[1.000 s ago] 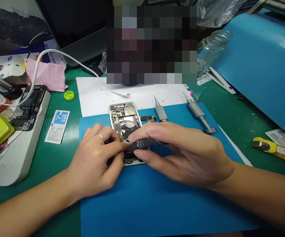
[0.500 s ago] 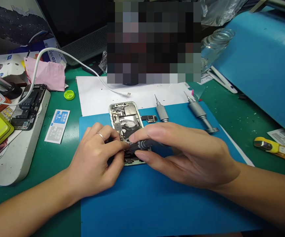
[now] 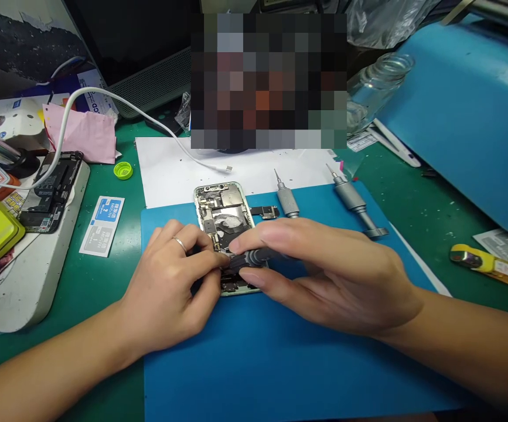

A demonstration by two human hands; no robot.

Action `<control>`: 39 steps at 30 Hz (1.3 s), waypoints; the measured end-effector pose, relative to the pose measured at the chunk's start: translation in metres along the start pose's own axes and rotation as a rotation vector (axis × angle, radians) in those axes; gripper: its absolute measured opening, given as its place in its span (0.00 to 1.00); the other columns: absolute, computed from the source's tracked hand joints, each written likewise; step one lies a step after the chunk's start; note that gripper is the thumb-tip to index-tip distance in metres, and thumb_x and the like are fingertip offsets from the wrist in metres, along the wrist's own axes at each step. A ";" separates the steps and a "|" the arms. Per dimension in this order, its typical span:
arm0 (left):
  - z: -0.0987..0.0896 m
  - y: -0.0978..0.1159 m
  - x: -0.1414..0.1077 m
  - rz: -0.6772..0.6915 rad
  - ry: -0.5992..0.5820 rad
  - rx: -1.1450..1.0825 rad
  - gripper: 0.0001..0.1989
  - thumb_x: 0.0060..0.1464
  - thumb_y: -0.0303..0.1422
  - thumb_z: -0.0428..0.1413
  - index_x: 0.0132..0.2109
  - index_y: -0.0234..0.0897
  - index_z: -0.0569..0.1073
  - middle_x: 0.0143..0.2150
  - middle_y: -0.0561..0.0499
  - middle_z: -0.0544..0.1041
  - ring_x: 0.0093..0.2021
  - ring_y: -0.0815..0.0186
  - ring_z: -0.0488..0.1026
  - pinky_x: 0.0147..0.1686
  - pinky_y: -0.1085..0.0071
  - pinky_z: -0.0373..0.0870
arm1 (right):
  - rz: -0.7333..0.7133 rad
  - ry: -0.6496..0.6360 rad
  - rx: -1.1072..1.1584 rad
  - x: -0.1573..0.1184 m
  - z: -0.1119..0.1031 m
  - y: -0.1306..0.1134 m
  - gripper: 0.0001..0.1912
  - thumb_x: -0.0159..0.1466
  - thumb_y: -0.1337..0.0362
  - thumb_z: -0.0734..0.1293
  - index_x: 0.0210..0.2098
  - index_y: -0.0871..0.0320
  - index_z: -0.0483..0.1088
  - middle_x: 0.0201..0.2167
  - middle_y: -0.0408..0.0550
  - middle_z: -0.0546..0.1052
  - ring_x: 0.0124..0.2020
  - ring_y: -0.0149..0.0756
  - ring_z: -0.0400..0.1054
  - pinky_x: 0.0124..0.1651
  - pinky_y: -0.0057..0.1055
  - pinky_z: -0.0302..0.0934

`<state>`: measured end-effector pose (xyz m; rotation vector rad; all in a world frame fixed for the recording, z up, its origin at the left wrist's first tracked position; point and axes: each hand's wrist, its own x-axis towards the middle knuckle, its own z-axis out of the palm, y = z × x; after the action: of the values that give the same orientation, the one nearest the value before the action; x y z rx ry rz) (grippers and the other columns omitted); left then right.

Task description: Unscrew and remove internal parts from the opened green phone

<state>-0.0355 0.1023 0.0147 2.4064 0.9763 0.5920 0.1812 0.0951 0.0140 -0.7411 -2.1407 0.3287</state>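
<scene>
An opened phone (image 3: 231, 205) lies on the blue mat (image 3: 218, 375), its inner boards and metal plates exposed. My right hand (image 3: 337, 275) is closed around a dark screwdriver (image 3: 254, 258) with a ringed collar, held low over the phone's near half. Most of its handle is hidden in the palm. My left hand (image 3: 179, 275), with a ring on one finger, rests at the phone's left edge. Its fingertips are pinched together by the front end of the screwdriver; what they grip is hidden. A small phone part (image 3: 263, 212) sits just right of the phone.
Two grey screwdrivers (image 3: 287, 196) (image 3: 353, 199) lie beyond my right hand. A white cable (image 3: 148, 111) arches across to a white sheet (image 3: 166, 170). On the left are a printed card (image 3: 102, 227), a green cap (image 3: 123, 170) and another opened phone (image 3: 51, 193). A yellow cutter (image 3: 495, 266) lies right.
The view has shifted very slightly. Both hands and the dark screwdriver stay at almost the same place over the phone.
</scene>
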 end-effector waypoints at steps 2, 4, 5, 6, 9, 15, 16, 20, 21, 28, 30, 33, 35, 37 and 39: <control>0.000 0.000 0.000 0.003 0.002 0.002 0.13 0.66 0.26 0.50 0.36 0.36 0.78 0.39 0.47 0.74 0.37 0.61 0.62 0.37 0.60 0.56 | -0.011 0.015 0.011 0.000 0.001 0.001 0.09 0.70 0.72 0.67 0.50 0.61 0.71 0.47 0.54 0.84 0.49 0.31 0.80 0.55 0.23 0.75; 0.000 0.001 0.000 0.008 0.009 0.003 0.13 0.66 0.26 0.50 0.37 0.37 0.78 0.39 0.47 0.75 0.37 0.61 0.62 0.37 0.60 0.56 | -0.061 0.051 0.031 0.000 0.003 0.003 0.12 0.69 0.73 0.68 0.52 0.61 0.70 0.48 0.55 0.84 0.50 0.31 0.79 0.55 0.24 0.75; 0.000 0.001 0.001 0.011 0.013 0.003 0.13 0.66 0.26 0.50 0.37 0.37 0.78 0.39 0.47 0.75 0.37 0.62 0.62 0.37 0.60 0.57 | -0.089 0.068 0.041 0.000 0.005 0.005 0.14 0.69 0.74 0.68 0.53 0.61 0.69 0.49 0.56 0.83 0.50 0.31 0.79 0.54 0.25 0.76; 0.000 0.001 0.001 0.016 0.017 0.003 0.13 0.66 0.26 0.50 0.37 0.37 0.78 0.39 0.47 0.75 0.37 0.62 0.63 0.37 0.60 0.57 | -0.110 0.081 0.051 -0.001 0.007 0.006 0.16 0.69 0.74 0.69 0.55 0.61 0.68 0.49 0.56 0.83 0.50 0.31 0.79 0.54 0.26 0.76; 0.001 0.000 0.001 0.026 0.018 0.009 0.13 0.66 0.26 0.50 0.37 0.36 0.78 0.40 0.47 0.76 0.37 0.61 0.64 0.37 0.60 0.57 | -0.116 0.097 0.073 -0.002 0.010 0.008 0.25 0.68 0.73 0.70 0.63 0.61 0.63 0.48 0.56 0.83 0.48 0.32 0.80 0.53 0.27 0.76; 0.003 -0.003 0.000 0.030 0.025 0.022 0.13 0.63 0.22 0.50 0.43 0.35 0.80 0.43 0.46 0.76 0.39 0.60 0.64 0.39 0.59 0.61 | -0.025 0.087 0.045 -0.008 0.007 0.010 0.41 0.66 0.76 0.70 0.74 0.53 0.53 0.53 0.55 0.82 0.42 0.34 0.81 0.49 0.28 0.78; 0.003 -0.003 -0.001 0.030 0.025 0.022 0.14 0.63 0.21 0.50 0.43 0.35 0.80 0.43 0.46 0.76 0.39 0.60 0.64 0.39 0.59 0.61 | -0.009 0.085 0.056 -0.009 0.007 0.010 0.43 0.65 0.77 0.70 0.74 0.49 0.53 0.54 0.53 0.81 0.42 0.34 0.81 0.47 0.27 0.79; 0.003 -0.003 -0.001 0.019 0.031 0.020 0.15 0.62 0.21 0.50 0.44 0.36 0.81 0.43 0.46 0.76 0.40 0.60 0.64 0.39 0.59 0.62 | 0.015 0.101 0.095 -0.009 0.008 0.011 0.45 0.64 0.78 0.70 0.73 0.43 0.54 0.54 0.48 0.81 0.42 0.34 0.81 0.41 0.28 0.80; 0.003 -0.003 -0.001 0.020 0.033 0.018 0.14 0.62 0.21 0.51 0.44 0.36 0.81 0.44 0.46 0.76 0.40 0.59 0.64 0.39 0.59 0.62 | 0.017 0.114 0.092 -0.009 0.009 0.011 0.44 0.64 0.77 0.71 0.73 0.43 0.55 0.53 0.48 0.82 0.40 0.34 0.82 0.40 0.28 0.80; 0.003 -0.002 -0.001 0.026 0.039 0.015 0.12 0.63 0.22 0.51 0.43 0.35 0.80 0.43 0.45 0.76 0.40 0.60 0.64 0.40 0.59 0.63 | 0.018 0.138 0.121 -0.012 0.011 0.012 0.43 0.64 0.77 0.71 0.72 0.44 0.57 0.52 0.47 0.83 0.43 0.34 0.81 0.43 0.27 0.80; 0.003 -0.002 -0.001 0.022 0.037 0.015 0.12 0.63 0.22 0.51 0.42 0.35 0.80 0.43 0.46 0.76 0.40 0.60 0.64 0.40 0.59 0.62 | 0.016 0.096 0.126 -0.012 0.008 0.012 0.44 0.63 0.77 0.71 0.73 0.45 0.55 0.52 0.48 0.82 0.49 0.36 0.80 0.49 0.29 0.79; 0.002 -0.001 -0.001 0.014 0.029 0.014 0.11 0.63 0.22 0.52 0.41 0.36 0.79 0.43 0.46 0.76 0.40 0.60 0.63 0.39 0.60 0.61 | -0.027 0.075 0.098 -0.010 0.005 0.011 0.43 0.64 0.78 0.70 0.73 0.50 0.54 0.54 0.51 0.81 0.56 0.37 0.77 0.55 0.27 0.77; 0.002 -0.001 0.000 0.013 0.018 0.015 0.11 0.63 0.23 0.52 0.39 0.36 0.78 0.42 0.47 0.76 0.39 0.60 0.63 0.39 0.60 0.60 | -0.065 0.073 0.089 -0.007 0.007 0.010 0.39 0.65 0.77 0.69 0.72 0.57 0.54 0.54 0.55 0.81 0.57 0.35 0.76 0.58 0.27 0.75; 0.001 -0.001 0.000 0.012 0.011 0.005 0.11 0.63 0.23 0.51 0.36 0.36 0.77 0.41 0.46 0.76 0.39 0.61 0.64 0.38 0.60 0.60 | -0.098 0.072 0.097 -0.004 0.009 0.008 0.32 0.66 0.77 0.68 0.67 0.62 0.60 0.51 0.57 0.82 0.53 0.33 0.78 0.56 0.27 0.75; 0.001 -0.002 0.001 0.007 0.009 -0.007 0.11 0.63 0.23 0.51 0.35 0.36 0.75 0.41 0.46 0.75 0.38 0.61 0.64 0.38 0.60 0.60 | -0.114 0.073 0.084 -0.001 0.012 0.006 0.23 0.66 0.78 0.67 0.59 0.62 0.66 0.47 0.55 0.83 0.46 0.32 0.80 0.49 0.26 0.77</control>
<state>-0.0353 0.1040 0.0131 2.4039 0.9689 0.6082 0.1752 0.0989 0.0032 -0.5721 -2.0775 0.3243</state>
